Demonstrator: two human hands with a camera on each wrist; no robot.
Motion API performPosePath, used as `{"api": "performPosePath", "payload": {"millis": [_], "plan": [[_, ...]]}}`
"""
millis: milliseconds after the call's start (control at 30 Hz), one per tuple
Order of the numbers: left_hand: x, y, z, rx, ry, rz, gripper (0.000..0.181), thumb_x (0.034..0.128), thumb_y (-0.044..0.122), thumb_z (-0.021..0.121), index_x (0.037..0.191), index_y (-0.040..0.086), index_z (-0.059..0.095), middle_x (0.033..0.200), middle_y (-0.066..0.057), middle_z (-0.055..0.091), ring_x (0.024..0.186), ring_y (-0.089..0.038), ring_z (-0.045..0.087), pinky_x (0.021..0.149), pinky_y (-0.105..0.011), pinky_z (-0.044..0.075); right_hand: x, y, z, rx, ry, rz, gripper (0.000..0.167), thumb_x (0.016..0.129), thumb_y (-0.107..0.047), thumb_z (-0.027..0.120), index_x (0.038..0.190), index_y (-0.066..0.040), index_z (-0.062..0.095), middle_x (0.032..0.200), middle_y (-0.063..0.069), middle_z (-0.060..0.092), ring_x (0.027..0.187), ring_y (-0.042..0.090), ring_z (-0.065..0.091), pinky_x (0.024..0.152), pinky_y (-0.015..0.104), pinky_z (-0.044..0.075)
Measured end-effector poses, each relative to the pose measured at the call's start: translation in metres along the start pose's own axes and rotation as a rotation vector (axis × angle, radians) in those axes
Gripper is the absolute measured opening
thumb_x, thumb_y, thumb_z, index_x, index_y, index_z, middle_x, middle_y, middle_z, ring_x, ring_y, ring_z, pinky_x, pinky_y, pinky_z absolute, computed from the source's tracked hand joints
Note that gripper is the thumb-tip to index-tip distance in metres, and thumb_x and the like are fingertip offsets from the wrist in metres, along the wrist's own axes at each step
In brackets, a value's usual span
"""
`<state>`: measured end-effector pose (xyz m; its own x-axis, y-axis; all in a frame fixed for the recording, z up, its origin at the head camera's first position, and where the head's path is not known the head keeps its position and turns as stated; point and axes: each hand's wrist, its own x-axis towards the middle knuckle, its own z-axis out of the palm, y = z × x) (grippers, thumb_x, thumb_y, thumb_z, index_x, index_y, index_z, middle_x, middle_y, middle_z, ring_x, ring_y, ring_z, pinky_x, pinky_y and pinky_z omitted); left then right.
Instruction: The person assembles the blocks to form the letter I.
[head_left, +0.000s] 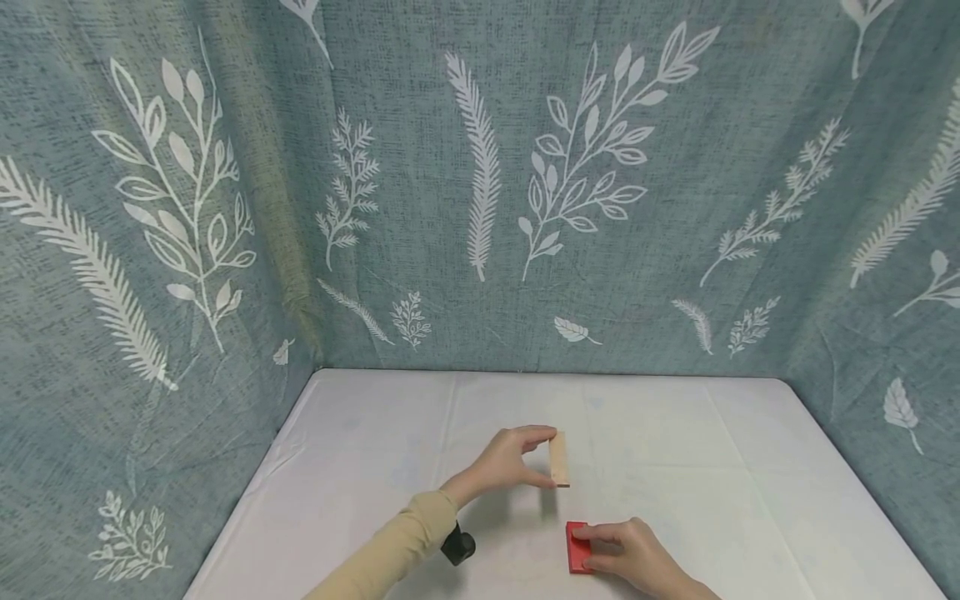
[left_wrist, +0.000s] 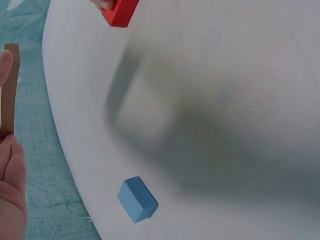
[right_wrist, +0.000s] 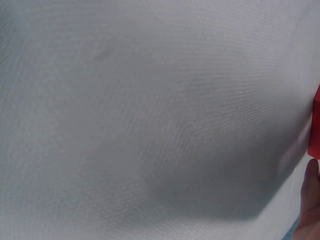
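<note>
My left hand (head_left: 510, 460) pinches a pale wooden block (head_left: 558, 458) by its two ends, thumb at the near end and fingertips at the far one. A shadow lies beneath it, and the block is raised above the white table. Nearer the front, my right hand (head_left: 633, 552) grips a red block (head_left: 578, 548) between thumb and fingers, low at the table. At the right edge of the right wrist view only part of the red block (right_wrist: 315, 127) shows, beside a digit. In the left wrist view a blue block (left_wrist: 137, 199) lies on the cloth; the head view does not show it.
A white cloth covers the table (head_left: 675, 467). Blue-green curtains (head_left: 420, 208) with white leaf prints hang behind it and at both sides. A black wrist camera (head_left: 458, 546) sits under my left forearm.
</note>
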<state>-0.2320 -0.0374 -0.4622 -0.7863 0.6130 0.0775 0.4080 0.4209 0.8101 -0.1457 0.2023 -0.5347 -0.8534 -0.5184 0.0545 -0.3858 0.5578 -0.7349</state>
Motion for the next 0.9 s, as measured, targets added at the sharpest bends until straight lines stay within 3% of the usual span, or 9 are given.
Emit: {"api": "performPosePath", "payload": {"millis": [900], "plan": [[0.008, 0.012, 0.015, -0.009, 0.004, -0.005, 0.071, 0.073, 0.013, 0.082, 0.136, 0.002, 0.05, 0.142, -0.01, 0.05, 0.132, -0.022, 0.047, 0.107, -0.02, 0.043, -0.003, 0.004, 0.004, 0.007, 0.034, -0.053, 0.036, 0.081, -0.034, 0.072, 0.109, -0.012, 0.073, 0.107, 0.005, 0.072, 0.104, 0.006, 0.065, 0.083, 0.016, 0.055]]}}
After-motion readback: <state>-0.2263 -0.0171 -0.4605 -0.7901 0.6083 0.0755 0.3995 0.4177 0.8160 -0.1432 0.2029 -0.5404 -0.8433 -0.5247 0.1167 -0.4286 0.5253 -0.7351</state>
